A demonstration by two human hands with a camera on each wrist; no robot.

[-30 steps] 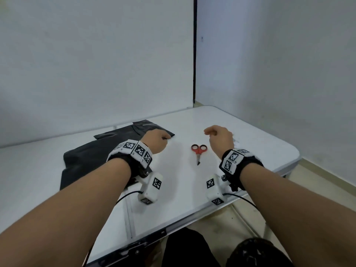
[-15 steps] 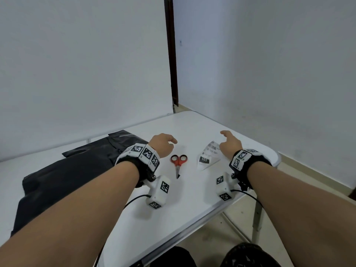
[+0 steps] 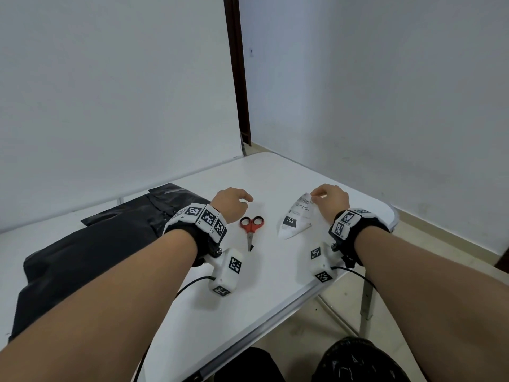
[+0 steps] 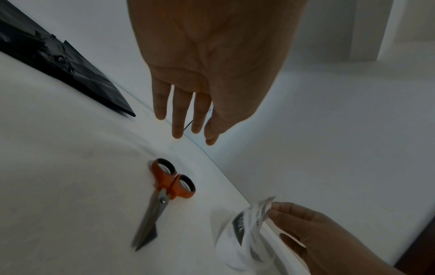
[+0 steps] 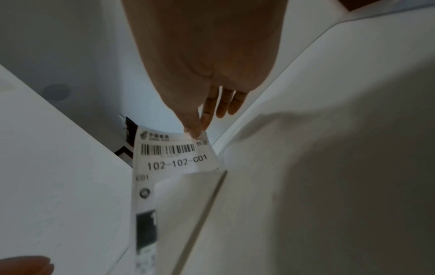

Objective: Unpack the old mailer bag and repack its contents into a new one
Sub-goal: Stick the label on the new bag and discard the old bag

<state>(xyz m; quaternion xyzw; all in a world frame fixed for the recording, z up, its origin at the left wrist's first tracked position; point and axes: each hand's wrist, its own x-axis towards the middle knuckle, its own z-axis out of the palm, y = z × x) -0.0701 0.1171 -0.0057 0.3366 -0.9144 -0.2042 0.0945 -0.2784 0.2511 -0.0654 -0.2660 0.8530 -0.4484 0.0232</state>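
A black mailer bag [image 3: 91, 252] [image 4: 58, 68] lies flat on the left of the white table [image 3: 275, 175]. My right hand [image 3: 329, 201] [image 5: 200, 128] pinches the top corner of a white shipping label [image 3: 296, 219] [image 5: 174, 158] [image 4: 247, 227] printed with a barcode and "102-102-C01"; the label's lower end rests on the table. Red-handled scissors [image 3: 251, 227] [image 4: 164, 193] lie closed between my hands, blades pointing toward me. My left hand [image 3: 232, 202] [image 4: 186, 115] hovers above the table just left of the scissors' handles, fingers straight and holding nothing.
White walls stand close behind and to the right of the table. A dark door frame [image 3: 238, 78] runs up the corner. The table's right edge [image 3: 394, 216] is just past my right wrist, and its front edge [image 3: 275, 321] is near my knees.
My right hand went from a loose fist to pinching the label and lifting its top corner. My left hand moved right, off the black bag, toward the scissors, and its fingers straightened.
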